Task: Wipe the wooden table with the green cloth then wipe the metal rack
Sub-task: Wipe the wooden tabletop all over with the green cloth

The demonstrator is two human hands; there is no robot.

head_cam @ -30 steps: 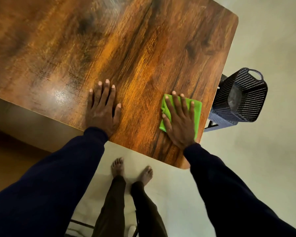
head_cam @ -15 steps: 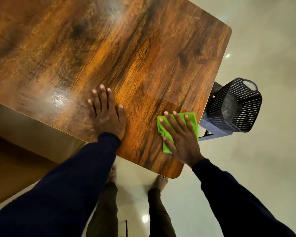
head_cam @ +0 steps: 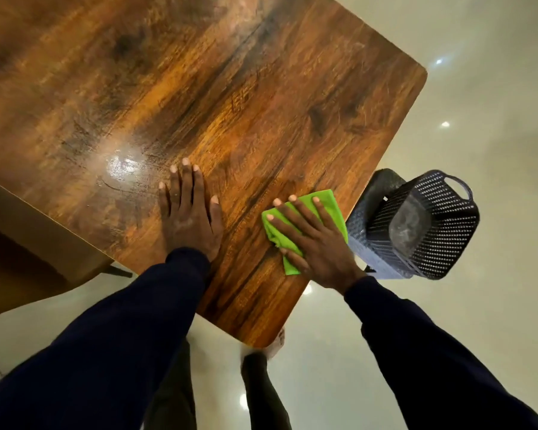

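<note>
Green cloth (head_cam: 305, 225) is pressed flat under the right hand (head_cam: 316, 243) near the right edge of the wooden table (head_cam: 230, 103); the left hand (head_cam: 188, 218) is laid open beside it. Table wiping appears underway; no metal rack is seen.

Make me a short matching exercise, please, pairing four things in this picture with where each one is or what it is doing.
Things:
1. left hand
2. right hand
3. green cloth
4. black basket

Descriptions:
A. off the table's right edge, standing lower than the tabletop
B. pinned flat near the wooden table's right edge
C. bare palm down on the wood, fingers spread, holding nothing
D. pressing down on the cloth with fingers spread

Pairs: 1-C, 2-D, 3-B, 4-A
</note>
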